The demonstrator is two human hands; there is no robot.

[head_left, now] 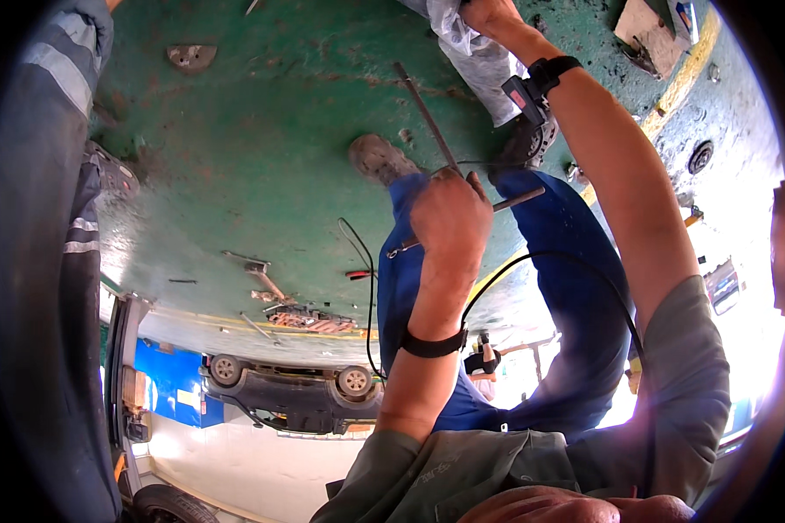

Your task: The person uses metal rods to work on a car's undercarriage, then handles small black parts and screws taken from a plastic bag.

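My left hand (452, 213) is closed in a fist around metal rods. One long dark rod (424, 106) sticks out toward the top of the view. Crossing it at the fist is a second rod (521, 199), whose other end below the hand looks like a small ring. Whether the two are joined is hidden by my fingers. My right hand (490, 14) is at the top edge, closed on a crumpled clear plastic bag (480, 65); its fingertips are partly cut off. Both hands are out over my blue-trousered legs (567, 253) and shoes (379, 159).
A co-worker's legs in dark trousers (35, 261) with reflective bands stand at the left. On the green floor lie a half-round plate (192, 57), a hammer-like tool (262, 272), a red-handled tool (358, 275), cardboard (647, 37) and a black disc (700, 157). A dark car (296, 397) appears below.
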